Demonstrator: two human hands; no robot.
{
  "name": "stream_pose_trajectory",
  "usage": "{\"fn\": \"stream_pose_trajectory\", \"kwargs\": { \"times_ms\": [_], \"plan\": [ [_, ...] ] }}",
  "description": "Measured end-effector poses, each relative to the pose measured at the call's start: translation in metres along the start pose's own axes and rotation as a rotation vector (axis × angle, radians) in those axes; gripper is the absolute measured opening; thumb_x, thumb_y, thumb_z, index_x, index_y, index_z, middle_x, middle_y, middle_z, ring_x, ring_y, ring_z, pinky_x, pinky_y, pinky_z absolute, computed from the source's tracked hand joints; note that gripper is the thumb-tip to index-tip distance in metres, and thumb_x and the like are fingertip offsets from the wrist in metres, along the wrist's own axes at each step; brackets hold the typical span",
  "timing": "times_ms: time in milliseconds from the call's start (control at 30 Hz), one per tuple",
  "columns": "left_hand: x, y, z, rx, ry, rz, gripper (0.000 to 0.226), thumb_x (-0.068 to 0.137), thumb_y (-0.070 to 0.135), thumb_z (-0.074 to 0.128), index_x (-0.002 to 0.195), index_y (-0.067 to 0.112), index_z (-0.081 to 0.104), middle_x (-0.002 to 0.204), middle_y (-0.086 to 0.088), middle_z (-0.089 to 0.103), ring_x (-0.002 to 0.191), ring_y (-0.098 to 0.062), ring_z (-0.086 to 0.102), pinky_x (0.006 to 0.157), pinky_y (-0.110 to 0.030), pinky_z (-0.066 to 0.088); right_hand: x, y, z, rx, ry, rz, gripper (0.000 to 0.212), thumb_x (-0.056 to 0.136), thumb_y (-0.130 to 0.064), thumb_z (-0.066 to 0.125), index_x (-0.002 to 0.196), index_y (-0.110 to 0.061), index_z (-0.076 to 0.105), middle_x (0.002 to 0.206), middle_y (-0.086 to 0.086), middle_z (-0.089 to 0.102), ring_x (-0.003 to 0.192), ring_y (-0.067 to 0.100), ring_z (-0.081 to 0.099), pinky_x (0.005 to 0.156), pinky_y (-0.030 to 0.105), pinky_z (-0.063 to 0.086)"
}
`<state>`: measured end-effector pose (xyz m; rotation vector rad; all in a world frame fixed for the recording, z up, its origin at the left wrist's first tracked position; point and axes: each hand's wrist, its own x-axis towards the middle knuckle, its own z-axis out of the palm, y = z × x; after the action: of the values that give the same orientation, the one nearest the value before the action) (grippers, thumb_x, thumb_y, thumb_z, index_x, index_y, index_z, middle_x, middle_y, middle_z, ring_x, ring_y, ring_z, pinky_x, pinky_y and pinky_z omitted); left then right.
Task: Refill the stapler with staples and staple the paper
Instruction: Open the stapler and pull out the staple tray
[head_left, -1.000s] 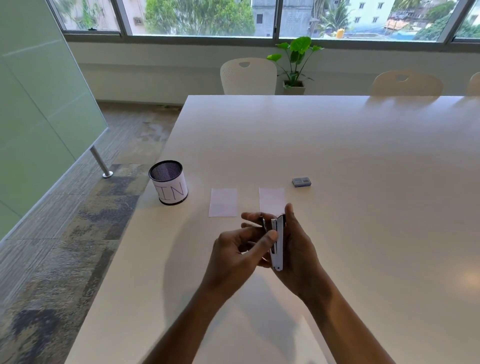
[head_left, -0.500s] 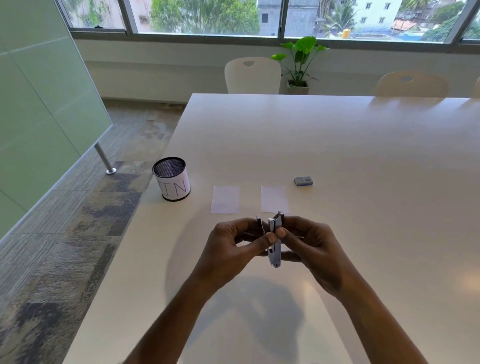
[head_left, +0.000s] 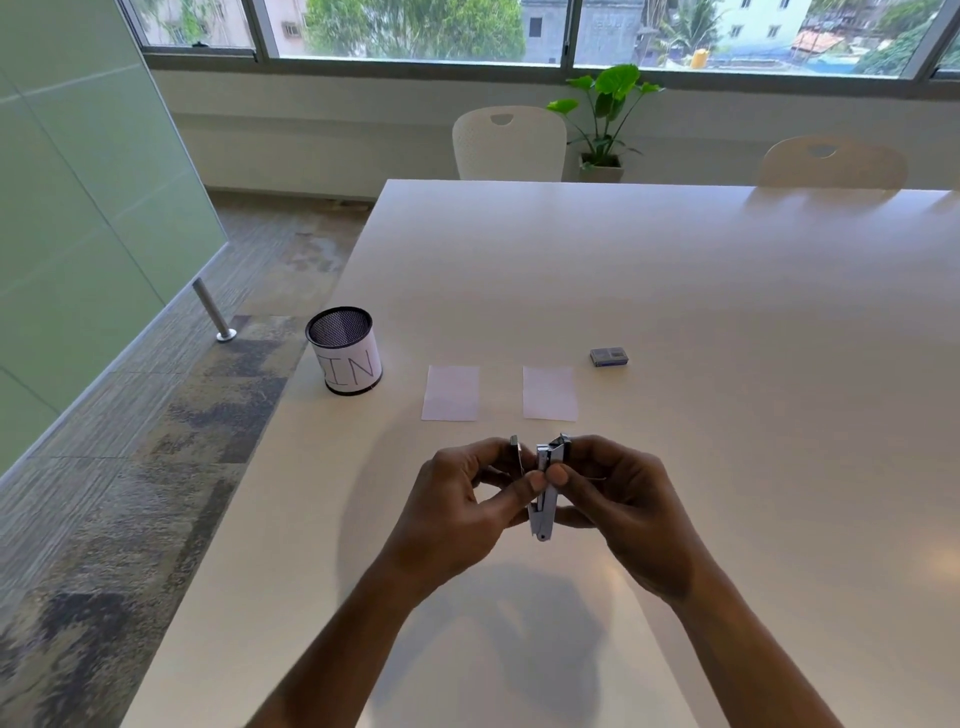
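A small silver stapler (head_left: 545, 493) is held upright above the white table (head_left: 675, 291), its parts spread apart at the top. My left hand (head_left: 462, 509) grips its left side, thumb pressed on the metal body. My right hand (head_left: 618, 509) holds the right side, thumb meeting the left thumb on the stapler. Two small white paper slips, one on the left (head_left: 451, 392) and one on the right (head_left: 549, 393), lie flat just beyond my hands. A small grey-blue staple box (head_left: 609, 356) rests farther right of them.
A black mesh cup (head_left: 345, 357) with a white label stands at the table's left edge. Two pale chairs, a near one (head_left: 509, 143) and a right one (head_left: 831, 163), and a potted plant (head_left: 602, 124) are behind the far edge. A green glass partition (head_left: 78, 208) runs along the left.
My right hand has slid from cupping behind the stapler to holding its right side, thumb on the front. The stapler's top has spread further apart. The camera view shifted slightly.
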<state>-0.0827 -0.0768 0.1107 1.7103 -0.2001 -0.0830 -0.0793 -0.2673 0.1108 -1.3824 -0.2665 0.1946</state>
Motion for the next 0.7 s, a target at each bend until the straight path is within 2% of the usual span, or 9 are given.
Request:
{"fn": "stream_pose_trajectory", "kwargs": {
  "times_ms": [100,233,367,500,600,700],
  "plan": [
    [-0.002,0.000,0.002,-0.037,0.001,-0.007,0.009,0.093,0.021,0.074,0.101,0.022,0.078,0.093,-0.003,0.077,0.098,-0.024,0.073,0.078,-0.040,0.065,-0.002,0.004,0.001,0.018,0.029,-0.013,0.019,0.095,-0.015,0.065,0.112,-0.010,0.073,0.107,0.013,0.078,0.099,0.032,0.077,0.078,0.036,0.063],
    [0.000,0.003,-0.002,-0.206,0.036,-0.075,0.009,0.092,0.022,0.073,0.100,0.025,0.078,0.096,-0.004,0.079,0.098,-0.021,0.075,0.076,-0.036,0.064,-0.004,0.005,-0.003,0.090,0.095,-0.005,0.014,0.095,-0.018,0.064,0.105,-0.009,0.067,0.112,0.018,0.077,0.106,0.037,0.074,0.080,0.050,0.063],
    [0.003,0.004,-0.001,-0.288,0.033,-0.096,0.019,0.087,0.030,0.073,0.105,0.025,0.077,0.102,-0.005,0.078,0.102,-0.020,0.075,0.078,-0.035,0.063,-0.003,0.000,-0.005,0.023,0.107,-0.043,0.021,0.095,-0.015,0.061,0.112,-0.004,0.063,0.114,0.013,0.077,0.110,0.031,0.074,0.079,0.037,0.063],
    [0.004,0.000,0.004,-0.340,0.017,-0.117,0.022,0.091,0.022,0.073,0.112,0.024,0.077,0.103,-0.007,0.079,0.105,-0.023,0.075,0.084,-0.038,0.063,-0.004,-0.001,-0.004,0.012,0.144,-0.096,0.026,0.093,-0.012,0.059,0.115,0.002,0.060,0.115,0.011,0.077,0.112,0.027,0.073,0.081,0.031,0.062],
    [0.002,-0.006,0.010,-0.348,0.047,-0.135,0.023,0.092,0.013,0.073,0.114,0.017,0.076,0.104,-0.006,0.078,0.104,-0.025,0.075,0.086,-0.038,0.062,-0.006,0.001,-0.004,-0.004,0.176,-0.141,0.023,0.093,-0.011,0.059,0.114,-0.001,0.061,0.117,0.011,0.077,0.115,0.026,0.072,0.083,0.032,0.062],
    [0.002,-0.007,0.013,-0.470,0.120,-0.155,0.029,0.084,0.015,0.075,0.112,0.009,0.076,0.108,-0.010,0.077,0.107,-0.027,0.074,0.084,-0.034,0.062,-0.008,0.003,-0.006,-0.041,0.219,-0.195,0.022,0.094,-0.013,0.062,0.114,-0.006,0.065,0.118,0.010,0.076,0.115,0.027,0.072,0.089,0.038,0.061]
  ]
}}
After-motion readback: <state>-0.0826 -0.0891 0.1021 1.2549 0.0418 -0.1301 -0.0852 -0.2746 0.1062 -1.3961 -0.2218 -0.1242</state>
